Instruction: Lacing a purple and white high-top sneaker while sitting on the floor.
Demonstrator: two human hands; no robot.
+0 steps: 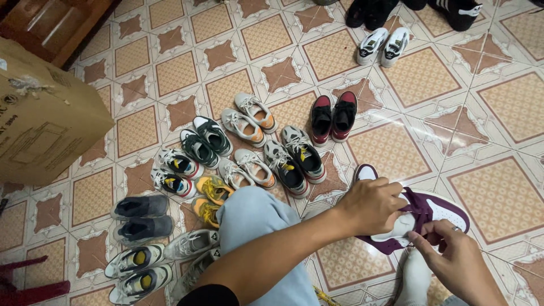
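A purple and white high-top sneaker [439, 211] lies on the patterned tile floor at the lower right. My left hand [371, 205] reaches across my body and grips the sneaker's collar and white tongue. My right hand [456, 258] is just below it, with thumb and forefinger pinched at the purple laces near the tongue. A white sock or second shoe [413, 277] shows under my right hand, partly hidden. My knee in light blue jeans [255, 218] sits in the lower middle.
Several pairs of sneakers stand in rows on the floor: a red and black pair [333, 117], a black, grey and yellow pair [294, 158], a dark green pair [205, 141], a white pair [383, 46]. A cardboard box [42, 113] stands at left.
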